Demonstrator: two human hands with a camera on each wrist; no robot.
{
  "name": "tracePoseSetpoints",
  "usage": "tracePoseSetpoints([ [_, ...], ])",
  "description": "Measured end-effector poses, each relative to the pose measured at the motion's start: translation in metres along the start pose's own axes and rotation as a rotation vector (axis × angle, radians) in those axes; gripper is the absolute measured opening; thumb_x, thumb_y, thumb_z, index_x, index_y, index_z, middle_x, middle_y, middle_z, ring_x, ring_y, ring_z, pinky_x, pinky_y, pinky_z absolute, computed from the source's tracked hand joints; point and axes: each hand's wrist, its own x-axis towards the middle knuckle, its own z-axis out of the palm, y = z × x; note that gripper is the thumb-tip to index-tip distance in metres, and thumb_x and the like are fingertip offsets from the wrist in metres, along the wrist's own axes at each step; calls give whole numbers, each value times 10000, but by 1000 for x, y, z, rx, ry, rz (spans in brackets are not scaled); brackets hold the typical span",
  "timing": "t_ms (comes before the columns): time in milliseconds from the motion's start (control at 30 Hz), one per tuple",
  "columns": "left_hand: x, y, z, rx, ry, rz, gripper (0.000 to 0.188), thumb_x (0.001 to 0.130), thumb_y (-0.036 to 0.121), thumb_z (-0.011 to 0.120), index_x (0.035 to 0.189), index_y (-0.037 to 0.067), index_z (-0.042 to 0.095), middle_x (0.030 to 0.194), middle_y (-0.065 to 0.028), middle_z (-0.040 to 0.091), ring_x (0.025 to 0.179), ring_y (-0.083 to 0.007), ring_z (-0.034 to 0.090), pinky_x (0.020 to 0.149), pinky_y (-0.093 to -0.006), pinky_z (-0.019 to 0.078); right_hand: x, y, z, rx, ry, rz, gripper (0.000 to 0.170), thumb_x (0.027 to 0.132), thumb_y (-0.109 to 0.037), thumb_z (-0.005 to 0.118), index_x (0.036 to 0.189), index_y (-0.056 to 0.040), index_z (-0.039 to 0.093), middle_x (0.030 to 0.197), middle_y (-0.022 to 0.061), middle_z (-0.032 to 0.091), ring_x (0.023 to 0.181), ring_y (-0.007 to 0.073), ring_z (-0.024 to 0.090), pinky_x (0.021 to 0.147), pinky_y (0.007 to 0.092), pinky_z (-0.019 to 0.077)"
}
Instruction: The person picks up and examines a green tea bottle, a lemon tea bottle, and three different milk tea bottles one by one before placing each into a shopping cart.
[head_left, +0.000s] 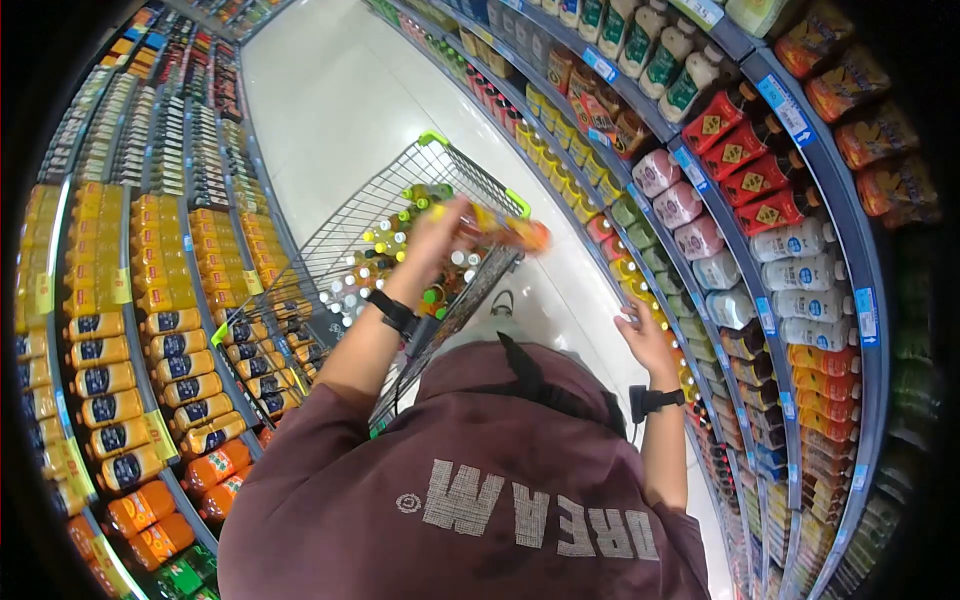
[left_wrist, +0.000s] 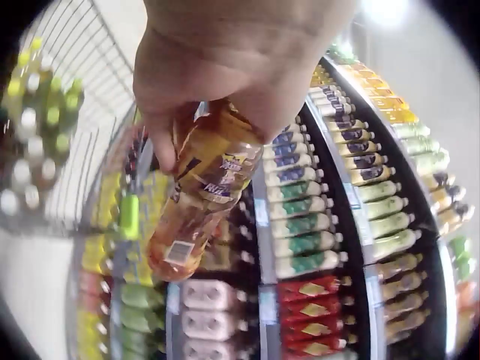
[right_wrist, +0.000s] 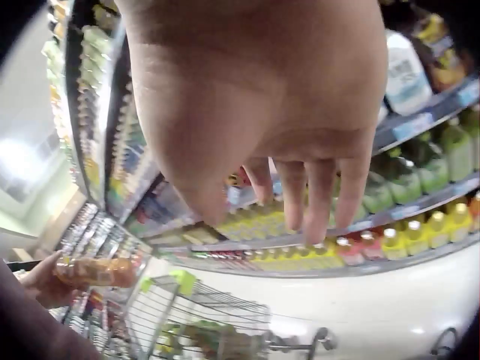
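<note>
My left hand (head_left: 437, 240) grips a plastic bottle of amber-orange drink (head_left: 515, 232) with a yellow printed label, held over the right side of a shopping cart (head_left: 475, 170). In the left wrist view, the fingers wrap the bottle's upper part and its base, with a barcode, tilts downward; the cap is hidden in the hand. Several capped drink bottles (head_left: 375, 262) stand inside the cart. My right hand (head_left: 650, 340) hangs beside the right-hand shelves, fingers loosely extended and holding nothing, as the right wrist view (right_wrist: 255, 97) also shows.
Tall shelves of drinks line both sides of the aisle. Red-labelled bottles (head_left: 745, 175) and white bottles (head_left: 800, 245) fill the right shelves. Yellow drinks (head_left: 155, 250) and orange bottles (head_left: 140, 508) stand on the left. Pale glossy floor (head_left: 320, 90) stretches ahead of the cart.
</note>
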Motion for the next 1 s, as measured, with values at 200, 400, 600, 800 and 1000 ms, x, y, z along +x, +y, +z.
tracePoseSetpoints([
  [200, 88, -21, -69, 703, 241, 252, 483, 909, 505, 731, 1081, 56, 771, 945, -161, 771, 886, -256, 746, 794, -348, 554, -80, 254, 38, 66, 126, 434, 410, 967, -310, 681, 1276, -62, 577, 907, 43, 665, 709, 137, 653, 581, 294, 502],
  [400, 187, -136, -56, 761, -115, 397, 451, 893, 424, 788, 1194, 94, 731, 1019, -108, 764, 948, -210, 723, 844, -343, 559, -247, 247, 88, 344, 75, 1248, 472, 1007, -367, 600, 1331, -28, 547, 1164, 138, 665, 966, 267, 675, 754, 452, 541],
  [600, 243, -239, -44, 937, -552, 327, 529, 802, 140, 758, 1322, 173, 668, 1234, -162, 708, 1100, -341, 689, 959, -435, 540, -277, 158, 105, 326, -20, 937, 479, 1025, -381, 586, 1383, -69, 522, 1278, 152, 641, 1130, 281, 634, 927, 440, 531],
  [800, 277, -277, -30, 1000, -796, 371, 688, 923, 64, 617, 1571, 186, 417, 1611, -111, 431, 1416, -271, 495, 1129, -374, 435, -267, 122, 120, 572, 273, 1057, 425, 1020, -376, 606, 1315, -70, 591, 1187, 124, 702, 1022, 248, 685, 875, 370, 550],
  [1000, 292, -266, 10, 1251, -853, 373, 612, 880, -2, 664, 1458, 91, 484, 1146, -183, 717, 1070, -382, 686, 907, -489, 543, -254, 56, 66, 380, 398, 950, 447, 1039, -398, 582, 1298, -35, 600, 1162, 114, 701, 1023, 225, 690, 903, 370, 549],
])
